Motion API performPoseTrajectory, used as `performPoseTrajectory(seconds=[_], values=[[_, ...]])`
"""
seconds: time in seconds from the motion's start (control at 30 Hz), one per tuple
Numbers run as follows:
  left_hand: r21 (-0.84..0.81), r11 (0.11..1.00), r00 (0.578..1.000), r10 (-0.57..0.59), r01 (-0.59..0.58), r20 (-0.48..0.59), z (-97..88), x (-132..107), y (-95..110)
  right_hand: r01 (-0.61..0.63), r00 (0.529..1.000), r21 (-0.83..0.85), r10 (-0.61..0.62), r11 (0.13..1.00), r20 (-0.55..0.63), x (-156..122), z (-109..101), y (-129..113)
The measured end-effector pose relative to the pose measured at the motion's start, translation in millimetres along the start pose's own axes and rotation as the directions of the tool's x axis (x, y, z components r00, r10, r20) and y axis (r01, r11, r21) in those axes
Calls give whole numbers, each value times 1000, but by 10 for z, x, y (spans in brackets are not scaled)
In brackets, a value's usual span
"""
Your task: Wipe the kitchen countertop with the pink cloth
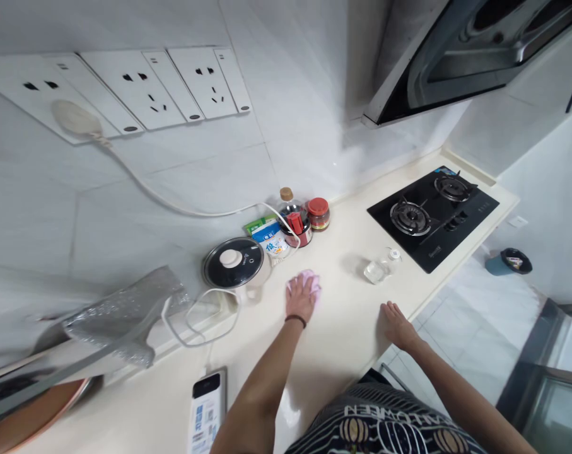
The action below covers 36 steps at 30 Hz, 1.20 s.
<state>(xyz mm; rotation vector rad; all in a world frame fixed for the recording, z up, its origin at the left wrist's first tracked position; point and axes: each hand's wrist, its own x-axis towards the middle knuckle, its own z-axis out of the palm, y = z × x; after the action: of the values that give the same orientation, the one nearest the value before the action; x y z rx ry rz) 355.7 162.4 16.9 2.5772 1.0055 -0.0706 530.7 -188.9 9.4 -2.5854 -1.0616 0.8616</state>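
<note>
A pink cloth (316,287) is under my left hand (301,299), which presses it against the pale countertop (341,325). The hand's fingers bend over the cloth, and a dark band circles the wrist. My right hand (399,326) rests at the counter's front edge, fingers stretched out and holding nothing. Between that hand and the stove lies a clear bottle (378,270) with a white cap. Close behind the cloth are a blue-and-white packet (271,238), a dark bottle and a red-lidded jar (318,214).
To the left stands an electric pot (233,263) with a glass lid; a white cord (191,213) runs along the wall. A phone-like device (209,410) and bubble wrap (120,315) lie nearer. The gas stove (432,214) is at right, under a range hood (456,57).
</note>
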Motion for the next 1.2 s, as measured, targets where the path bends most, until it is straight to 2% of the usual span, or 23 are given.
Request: performPoseTrajectory(seconds=[0.1,0.17,0.23,0.3,0.37,0.43,0.5,0.57,0.6,0.73,0.83,0.9,0.93,1.0,1.07,1.13,1.2], values=[[5,991,990,-136,136,-47,-161,88,-223,30,999,-5,-30,1000,-32,10,39,28],[14,983,980,-181,183,-81,-118,-32,-220,33,999,-10,-33,999,-41,11,43,13],[38,985,982,-166,171,-93,30,-275,-102,17,999,-11,-17,1000,-32,7,23,-35],[69,996,997,-50,54,-63,239,-594,95,0,1000,-4,0,1000,-16,-2,-7,-100],[76,987,990,143,-143,3,461,-920,325,-8,1000,8,8,1000,-17,-10,-30,-159],[57,948,949,311,-314,50,649,-1167,550,-11,999,24,12,1000,-33,-16,-37,-195],[31,902,901,427,-430,71,771,-1255,752,-15,999,53,17,998,-46,-20,-33,-203],[13,879,877,474,-476,75,810,-1143,929,-16,998,95,21,995,-51,-19,-25,-189],[8,881,879,471,-472,74,799,-1015,1009,-15,998,120,21,993,-54,-18,-21,-178],[4,938,935,347,-348,70,613,-212,1279,-6,992,227,35,974,-123,-26,24,-143],[2,964,961,266,-267,71,465,335,1439,-5,963,312,89,950,-253,-113,107,-127],[5,968,966,249,-250,69,440,490,1532,12,932,350,117,937,-344,-234,178,-110],[8,969,967,247,-248,65,458,485,1575,23,914,362,127,932,-386,-309,212,-98],[23,965,964,260,-262,59,555,308,1654,29,878,386,161,922,-451,-465,270,-63],[35,942,941,332,-334,62,711,-40,1718,3,843,426,227,905,-488,-598,306,-18],[25,874,872,482,-485,83,882,-451,1769,-48,817,470,305,881,-490,-681,312,29],[-3,771,767,634,-637,105,1010,-789,1811,-88,805,493,353,866,-476,-703,287,63]])
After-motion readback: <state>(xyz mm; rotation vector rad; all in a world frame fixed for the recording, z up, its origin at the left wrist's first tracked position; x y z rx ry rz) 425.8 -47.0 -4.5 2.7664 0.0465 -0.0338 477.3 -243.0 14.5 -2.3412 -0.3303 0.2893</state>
